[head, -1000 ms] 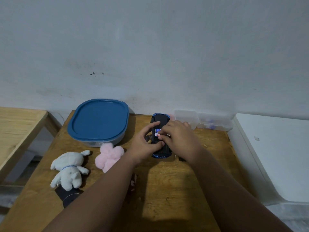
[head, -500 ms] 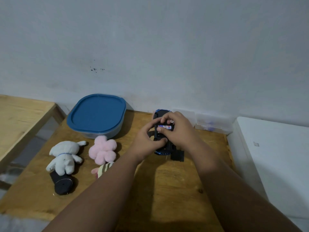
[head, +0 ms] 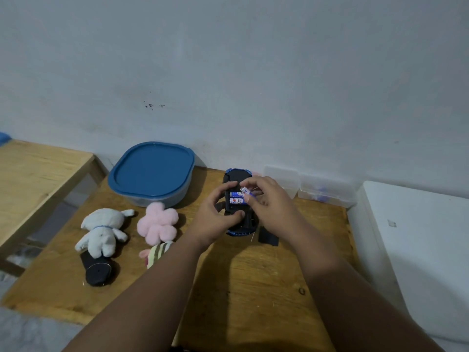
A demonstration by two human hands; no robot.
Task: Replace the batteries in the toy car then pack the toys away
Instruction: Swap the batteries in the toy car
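Observation:
The blue toy car (head: 236, 178) lies upside down on the wooden table (head: 253, 288), its black underside up and the battery bay open. Two blue batteries (head: 236, 198) sit side by side in the bay. My left hand (head: 215, 219) grips the car from the left, thumb on its lower part. My right hand (head: 271, 204) pinches the end of a battery (head: 244, 190) at the top of the bay. The black battery cover (head: 268, 237) lies on the table just right of the car.
A clear tub with a blue lid (head: 152, 171) stands at the back left. A white plush animal (head: 101, 232), a pink plush flower (head: 157, 222), a striped plush (head: 158, 252) and a black device (head: 97, 271) lie on the left. Clear small boxes (head: 304, 186) line the wall.
My right hand has drawn back a little to the right, uncovering two batteries in the bay. The view shifted slightly; the car and the left hand stay in place.

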